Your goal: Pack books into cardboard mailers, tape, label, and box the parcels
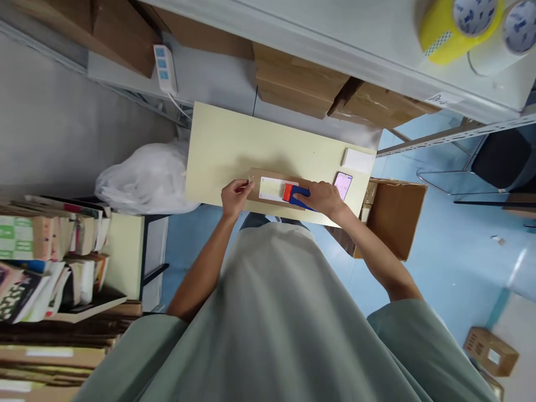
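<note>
Head view: left grip (237,196) pinches one flat brown cardboard parcel (256,177) bearing one white label (271,188); right grip (321,197) clasps one blue-and-red plastic tool (298,195).

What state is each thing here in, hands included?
Phone: face up, screen lit
Large floor box: open
Brown package: flat on the table, label up
Red-and-blue tool: held, red end over the label
Left hand: pinching the package's edge
Right hand: closed around the tool
Power strip: cable attached, on or off unclear
Plastic bag: crumpled, bulging
</note>
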{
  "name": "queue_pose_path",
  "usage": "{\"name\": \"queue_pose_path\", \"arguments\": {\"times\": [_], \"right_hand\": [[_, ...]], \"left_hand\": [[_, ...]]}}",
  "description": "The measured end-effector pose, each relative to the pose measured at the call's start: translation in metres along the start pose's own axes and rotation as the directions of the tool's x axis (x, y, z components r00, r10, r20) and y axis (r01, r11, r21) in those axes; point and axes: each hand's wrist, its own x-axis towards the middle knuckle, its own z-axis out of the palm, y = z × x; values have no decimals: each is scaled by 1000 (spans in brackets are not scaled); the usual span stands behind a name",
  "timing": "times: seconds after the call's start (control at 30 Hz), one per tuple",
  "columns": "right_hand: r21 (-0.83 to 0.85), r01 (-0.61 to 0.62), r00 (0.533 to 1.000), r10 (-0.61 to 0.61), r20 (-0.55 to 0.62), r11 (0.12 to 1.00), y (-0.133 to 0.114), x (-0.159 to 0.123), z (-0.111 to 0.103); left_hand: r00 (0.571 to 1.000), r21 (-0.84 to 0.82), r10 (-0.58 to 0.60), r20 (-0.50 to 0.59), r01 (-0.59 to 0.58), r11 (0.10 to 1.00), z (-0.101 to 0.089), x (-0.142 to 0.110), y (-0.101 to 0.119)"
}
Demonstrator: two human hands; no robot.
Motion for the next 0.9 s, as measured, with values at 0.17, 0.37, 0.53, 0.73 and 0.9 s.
{"name": "queue_pose_path", "arguments": {"times": [0.17, 0.37, 0.53, 0.73, 0.9], "right_hand": [[33, 23, 1000, -23, -4, 999, 1, 1, 4], [109, 16, 1000, -18, 13, 994, 43, -13, 0], [162, -53, 998, 45, 51, 985, 108, -35, -6], [87, -96, 995, 93, 45, 992, 111, -11, 14], [35, -87, 996, 88, -13, 996, 81, 7, 35]], "left_hand": [[986, -110, -110, -123, 97, 989, 13, -4, -2], [981, -54, -126, -150, 119, 991, 10, -1, 0], [982, -66, -124, -142, 115, 991, 13, 1, 0], [982, -82, -144, -124, 134, 988, 14, 3, 3], [976, -134, -213, -45, 206, 969, 7, 3, 5]]}}
